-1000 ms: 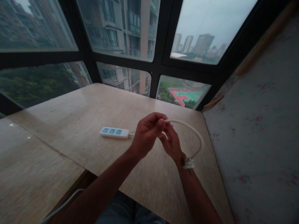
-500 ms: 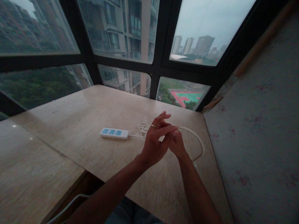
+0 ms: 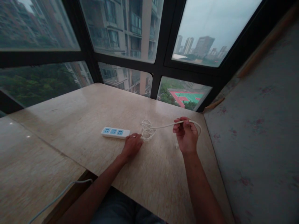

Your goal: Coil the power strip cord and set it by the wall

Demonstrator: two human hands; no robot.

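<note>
A white power strip (image 3: 112,133) with three blue sockets lies on the tabletop, left of centre. My left hand (image 3: 132,145), wearing a ring, is closed at the strip's right end, over the stretch where the cord leaves it. The fingertips touch the near side of the white cord's tangled coil (image 3: 147,130). My right hand (image 3: 186,135) is raised a little to the right, its thumb and fingers pinching the cord (image 3: 163,126). From there the cord loops around behind this hand. Beside the right wrist shows a small whitish piece (image 3: 177,146), perhaps the plug, too blurred to tell.
The marble-patterned tabletop (image 3: 70,124) reaches dark-framed windows (image 3: 158,68) at the back. A papered wall (image 3: 254,149) borders it on the right. Another pale cable (image 3: 58,196) crosses the table's cut-out edge at lower left.
My hands, together over the cord before, have parted. The left moved left and down to the strip's end; the right moved right, drawing a length of cord out from the coil.
</note>
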